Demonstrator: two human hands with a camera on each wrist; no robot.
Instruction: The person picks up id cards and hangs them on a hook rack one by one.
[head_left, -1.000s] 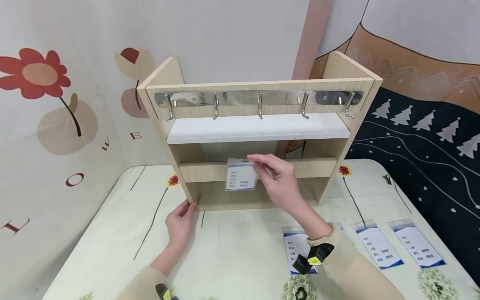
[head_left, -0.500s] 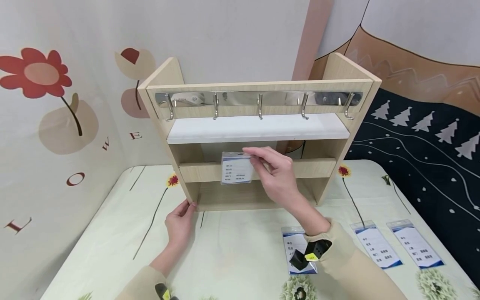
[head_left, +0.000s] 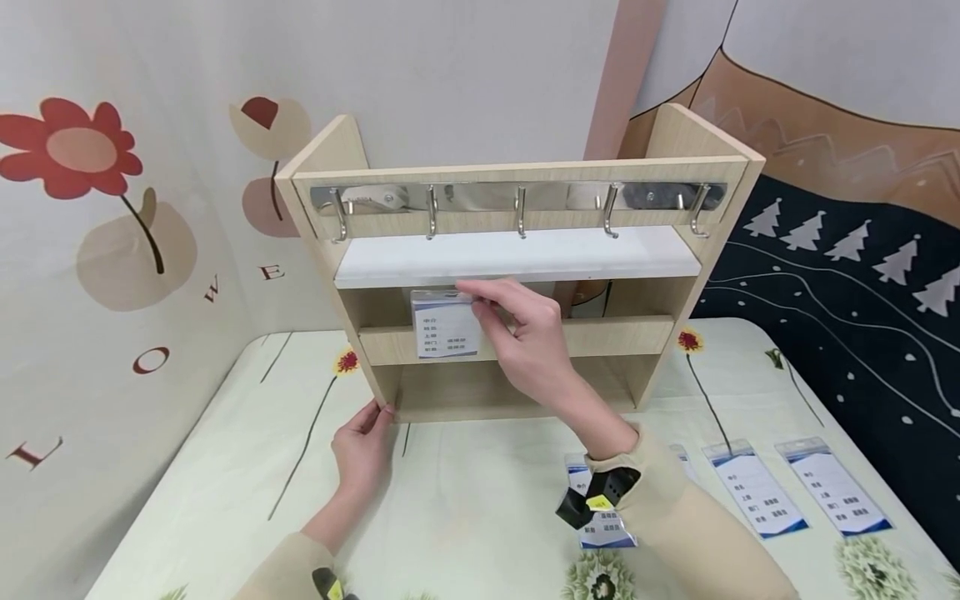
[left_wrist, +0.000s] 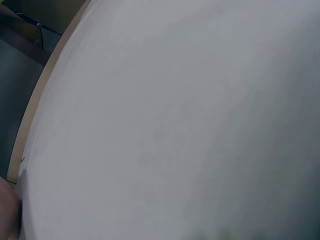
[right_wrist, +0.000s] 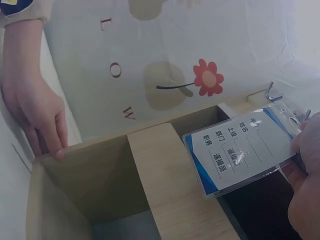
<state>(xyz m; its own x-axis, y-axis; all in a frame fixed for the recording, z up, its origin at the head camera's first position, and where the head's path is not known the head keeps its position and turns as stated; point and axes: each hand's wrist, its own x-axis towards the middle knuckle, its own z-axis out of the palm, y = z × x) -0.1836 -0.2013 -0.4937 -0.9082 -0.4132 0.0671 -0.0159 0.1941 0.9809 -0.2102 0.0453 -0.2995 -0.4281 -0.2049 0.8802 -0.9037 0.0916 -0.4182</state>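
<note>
My right hand pinches a clear plastic badge holder by its top edge, thumb below and fingers above. The card inside is white with blue trim and printed lines. In the head view it overlaps the middle crossbar of a wooden shelf, below the white board. Over in the right wrist view the badge holder lies tilted above the shelf's opening. My left hand grips the shelf's lower left corner with thumb and fingertips. Only a bit of that hand shows at the left wrist view's edge.
A metal strip with several hooks runs along the shelf's upper front. More badge holders lie on the table at the right, among them one beside another; my right sleeve partly covers others. A printed curtain hangs behind.
My right hand has carried the badge holder up and to the left, from the shelf's middle toward its left part. The left hand has stayed at the corner.
</note>
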